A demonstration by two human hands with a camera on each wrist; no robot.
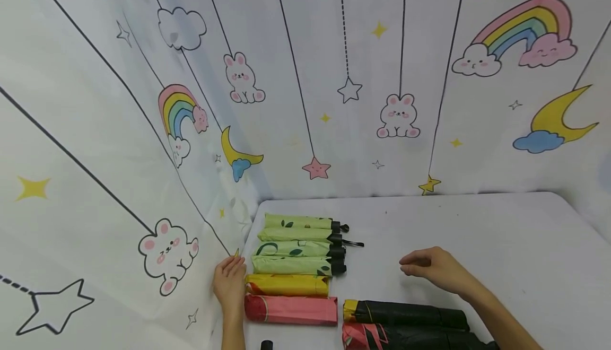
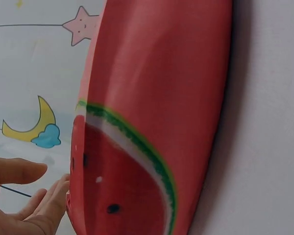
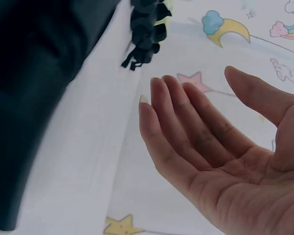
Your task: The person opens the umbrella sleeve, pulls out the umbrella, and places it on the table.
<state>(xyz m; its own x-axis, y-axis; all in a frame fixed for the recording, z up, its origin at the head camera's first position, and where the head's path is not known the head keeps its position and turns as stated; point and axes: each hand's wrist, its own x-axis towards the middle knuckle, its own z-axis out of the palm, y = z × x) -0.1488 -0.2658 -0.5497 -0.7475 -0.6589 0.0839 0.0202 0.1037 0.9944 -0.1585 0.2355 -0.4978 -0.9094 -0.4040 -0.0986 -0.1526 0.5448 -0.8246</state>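
Your left hand (image 1: 230, 281), relaxed, lies just left of the yellow umbrella (image 1: 286, 285); your right hand (image 1: 436, 269), loose, sits beyond the black umbrellas (image 1: 406, 313).

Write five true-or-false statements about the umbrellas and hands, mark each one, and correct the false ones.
1. Four light-green, leaf-printed, slim folded fabric umbrellas lie with their black ends toward the left hand. False: those ends face away from it.
2. The yellow folded fabric umbrella lies between the green ones and the pink, watermelon-printed folded fabric umbrella. True.
3. The right hand grips an umbrella. False: it holds nothing.
4. Two long black folded fabric umbrellas lie to the pink one's right. True.
5. Exactly three green umbrellas are visible. False: there are four.
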